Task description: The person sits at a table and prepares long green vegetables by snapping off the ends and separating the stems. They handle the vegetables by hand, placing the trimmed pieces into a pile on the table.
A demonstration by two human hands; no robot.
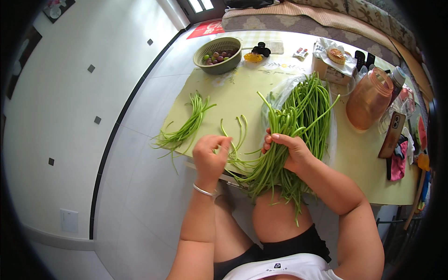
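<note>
My right hand (291, 149) is wrapped round a thick bunch of long, thin green vegetable stems (275, 163). The cut-looking ends point up past my thumb, and the thinner ends hang over the table edge above my lap. My left hand (211, 154) is closed in a pinch to the left of the bunch, with a green stem at its fingers. Between my hands a few loose stems (241, 133) lie on the table. A small pile of stems (189, 123) rests farther left. Beyond my right hand, a large heap of stems (313, 102) lies on a clear plastic bag (279, 91).
On the yellow-covered table (233, 93) stand a basket of grapes (218, 68), a black hair claw (261, 49), a box with a pastry (336, 56) on top, an orange translucent jug (368, 100) and a phone (392, 135). A sofa (298, 21) lines the far side.
</note>
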